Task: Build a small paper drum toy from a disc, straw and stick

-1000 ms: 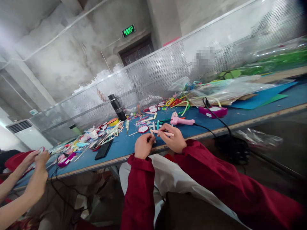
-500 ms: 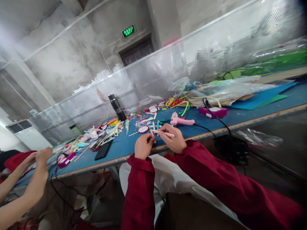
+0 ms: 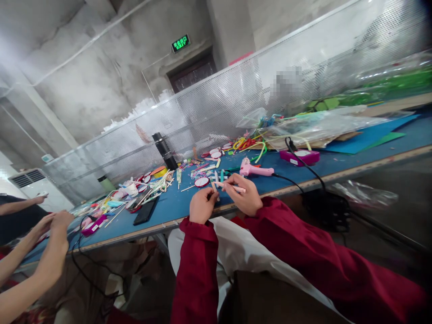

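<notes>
My left hand (image 3: 203,206) is closed at the table's front edge, pinching a small pale strip (image 3: 213,184) that looks like a wooden craft stick. In my right hand (image 3: 245,195) is a slim pale-pink pen-like tool (image 3: 240,190); its tip points left and meets or nearly meets the strip. My fingers hide part of both. Just beyond my hands lie a round white disc with a red rim (image 3: 201,182) and several small tubes or markers. A pink hot glue gun (image 3: 255,169) rests on the table behind my right hand.
The blue table (image 3: 184,203) holds a black phone (image 3: 146,211), a black bottle (image 3: 164,150), a heap of craft sticks (image 3: 165,183), a magenta box (image 3: 299,157) with a black cable, and plastic bags (image 3: 324,128). At left a co-worker's hands (image 3: 56,221) are near another magenta box (image 3: 94,225).
My hands and what they hold have hardly moved. At the far left, another person in dark clothing has come into view with an arm stretched out.
</notes>
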A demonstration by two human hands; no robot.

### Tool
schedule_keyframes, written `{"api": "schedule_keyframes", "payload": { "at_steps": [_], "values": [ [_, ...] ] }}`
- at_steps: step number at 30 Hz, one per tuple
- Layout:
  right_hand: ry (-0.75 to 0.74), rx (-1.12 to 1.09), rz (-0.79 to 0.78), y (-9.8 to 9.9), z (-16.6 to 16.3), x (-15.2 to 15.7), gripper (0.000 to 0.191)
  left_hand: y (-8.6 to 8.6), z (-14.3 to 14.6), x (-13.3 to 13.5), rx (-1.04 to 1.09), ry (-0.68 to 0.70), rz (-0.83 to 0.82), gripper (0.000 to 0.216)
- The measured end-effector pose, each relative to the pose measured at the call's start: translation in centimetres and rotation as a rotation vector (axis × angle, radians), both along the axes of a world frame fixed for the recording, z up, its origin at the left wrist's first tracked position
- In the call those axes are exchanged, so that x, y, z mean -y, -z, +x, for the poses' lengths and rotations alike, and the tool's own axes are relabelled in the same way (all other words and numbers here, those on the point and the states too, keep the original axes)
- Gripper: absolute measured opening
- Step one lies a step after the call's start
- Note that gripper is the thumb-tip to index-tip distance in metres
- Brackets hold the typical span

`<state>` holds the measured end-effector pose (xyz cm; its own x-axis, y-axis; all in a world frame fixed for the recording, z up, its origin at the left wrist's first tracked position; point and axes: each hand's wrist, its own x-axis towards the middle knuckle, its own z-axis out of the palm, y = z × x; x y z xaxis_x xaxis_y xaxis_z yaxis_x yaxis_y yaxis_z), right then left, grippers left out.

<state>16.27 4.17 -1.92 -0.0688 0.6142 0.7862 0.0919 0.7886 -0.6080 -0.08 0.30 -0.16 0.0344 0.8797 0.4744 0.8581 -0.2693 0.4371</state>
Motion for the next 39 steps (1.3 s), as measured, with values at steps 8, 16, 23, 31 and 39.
{"api": "schedule_keyframes", "payload": {
  "at_steps": [8, 16, 23, 31, 39],
  "values": [
    [0.005, 0.007, -0.015, 0.02, -0.14, -0.09, 0.016, 0.05, -0.01, 0.03, -0.006, 0.010, 0.018, 0.025],
    [-0.020, 0.020, -0.006, -0.08, 0.00, 0.14, 0.017, 0.14, -0.04, 0.01, 0.004, 0.009, 0.012, 0.026],
    [-0.048, 0.027, -0.004, 0.20, -0.15, -0.20, 0.016, 0.22, -0.13, -0.02, -0.007, 0.020, 0.026, 0.027],
    [-0.058, 0.020, -0.010, 0.13, -0.17, -0.12, 0.014, 0.22, -0.16, -0.09, -0.004, 0.013, 0.003, 0.027],
    [-0.042, 0.035, -0.007, 0.14, -0.22, -0.15, 0.015, 0.10, -0.18, -0.04, 0.025, 0.035, 0.016, 0.028]
  ]
}}
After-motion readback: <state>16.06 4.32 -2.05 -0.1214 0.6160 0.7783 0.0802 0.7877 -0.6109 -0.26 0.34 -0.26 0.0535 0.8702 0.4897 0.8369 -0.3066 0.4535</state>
